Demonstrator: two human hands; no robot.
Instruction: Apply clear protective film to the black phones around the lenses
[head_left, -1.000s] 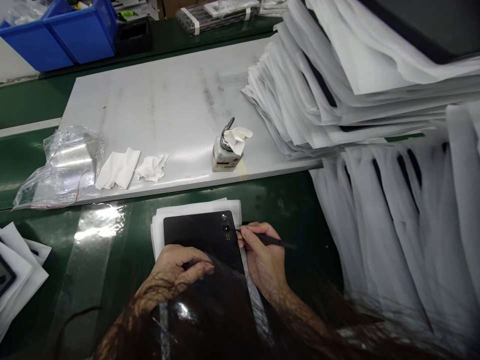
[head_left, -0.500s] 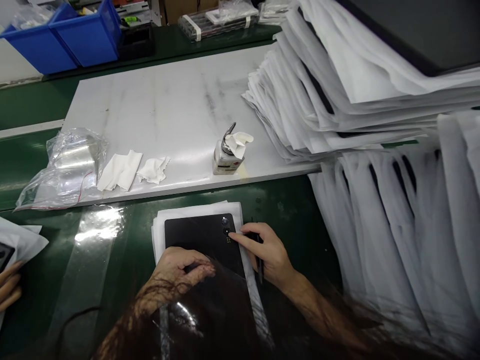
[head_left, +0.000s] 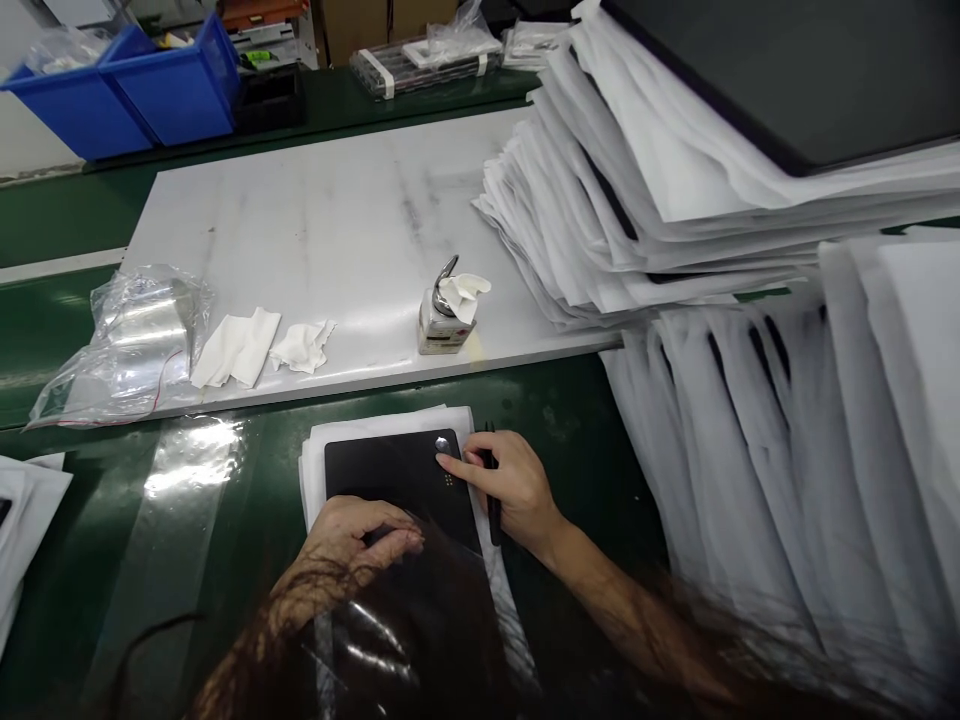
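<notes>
A black tablet [head_left: 382,462] lies back up on a stack of white sheets [head_left: 390,420]. Near its upper right corner are a round camera lens and a row of small gold contacts. My right hand [head_left: 517,490] keeps slim black tweezers [head_left: 493,500] within its curled fingers, while its index fingertip presses on the tablet just below the lens. My left hand [head_left: 352,530] rests over the tablet's left side, thumb and fingers drawn together; whatever they pinch, if anything, cannot be made out. Dark hair hides the tablet's lower part.
Beyond the tablet, a grey board [head_left: 337,220] carries a pump bottle [head_left: 444,332] topped with tissue, folded wipes [head_left: 236,348], a crumpled wipe [head_left: 302,346] and a clear plastic bag [head_left: 146,340]. Wrapped panels [head_left: 675,235] pile up at right. Blue bins [head_left: 169,90] stand at back left.
The right index fingertip has moved slightly upward over the camera area, toward the lens. My left hand stays in place. Another person's hand at the left edge has gone out of view.
</notes>
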